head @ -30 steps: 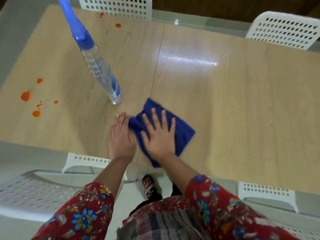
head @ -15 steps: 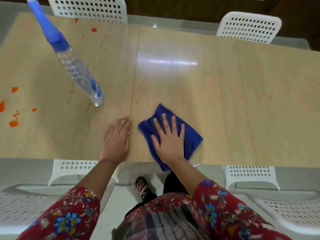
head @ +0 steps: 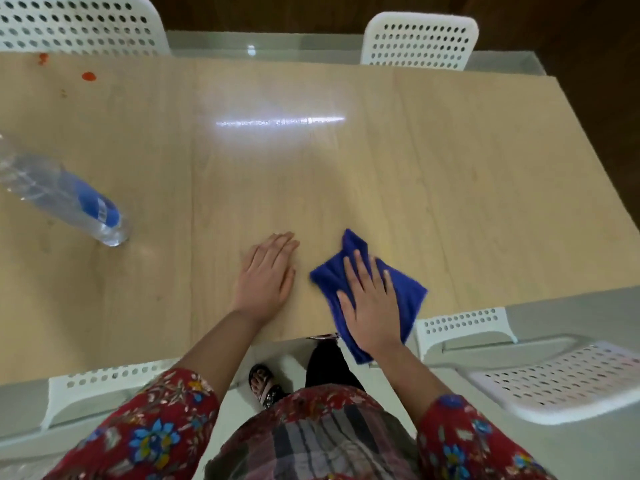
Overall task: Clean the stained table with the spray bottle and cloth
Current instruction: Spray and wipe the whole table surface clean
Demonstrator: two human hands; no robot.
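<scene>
Nearest to us, at six o'clock, we see red flowered sleeves [head: 145, 434] and a sandalled foot [head: 265, 384] on the pale floor [head: 287, 362]. A white perforated chair [head: 104, 386] sits at seven o'clock and a second chair [head: 554, 379] at four o'clock, both drawn up to the near edge of the bench [head: 450, 202].

The left hand [head: 266, 278] rests flat on the bare wood, palm down, fingers straight and close together, holding nothing. Just beside it, at its three o'clock and not touching it, the right hand [head: 372, 303] presses flat on the blue cloth [head: 408, 299], fingers straight and slightly spread, pointing to twelve o'clock. The cloth is crumpled under the palm; one corner hangs over the near edge of the bench, and a fold pokes out beyond the fingertips.

Well apart from the hands, at nine o'clock of the view, the spray bottle [head: 69, 199] sits with its clear base on the bench and a blue label on its side. It seems to stand upright, though the wide lens leans it and its top runs out of frame.

Farther on, at eleven o'clock near the far edge, we make out small orange-red stains [head: 89, 76]. Beyond the bench stand two more white chairs, a far-left chair [head: 76, 26] at eleven o'clock and a far-right chair [head: 420, 41] at one o'clock.
</scene>
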